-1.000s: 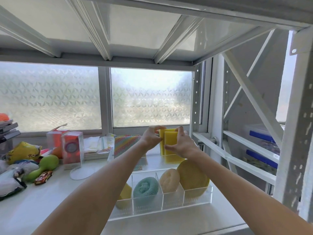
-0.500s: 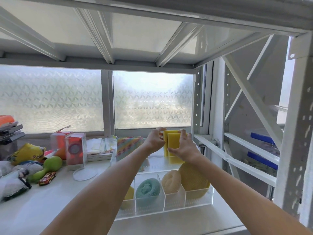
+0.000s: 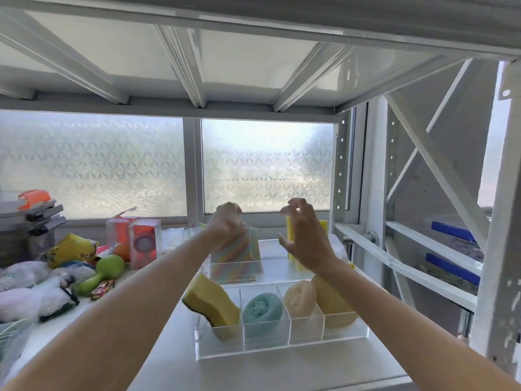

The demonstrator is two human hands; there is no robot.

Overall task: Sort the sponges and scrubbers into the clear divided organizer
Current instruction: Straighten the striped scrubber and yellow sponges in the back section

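Observation:
The clear divided organizer (image 3: 282,344) sits on the white shelf in front of me. Its front row holds a wavy yellow sponge (image 3: 214,301), a teal scrubber (image 3: 262,309), a cream scrubber (image 3: 300,297) and a round yellow mesh scrubber (image 3: 334,306). In the back row a rainbow-striped pad (image 3: 238,251) leans at the left and yellow rectangular sponges (image 3: 293,228) stand upright at the right. My right hand (image 3: 306,239) hovers just in front of the yellow sponges, fingers spread, holding nothing. My left hand (image 3: 225,224) is blurred, fingers curled, over the top of the striped pad.
Left of the organizer lie a green dumbbell-shaped toy (image 3: 105,273), a small toy car (image 3: 103,289), orange boxes (image 3: 141,244), a yellow pouch (image 3: 70,249) and plastic bags (image 3: 31,294). A shelf ceiling hangs low overhead. White rack posts (image 3: 496,249) stand at the right.
Both hands held the yellow rectangular sponges upright at the back right compartment; now they have let go and spread apart, the left hand moving left over the striped pad. The camera moved closer.

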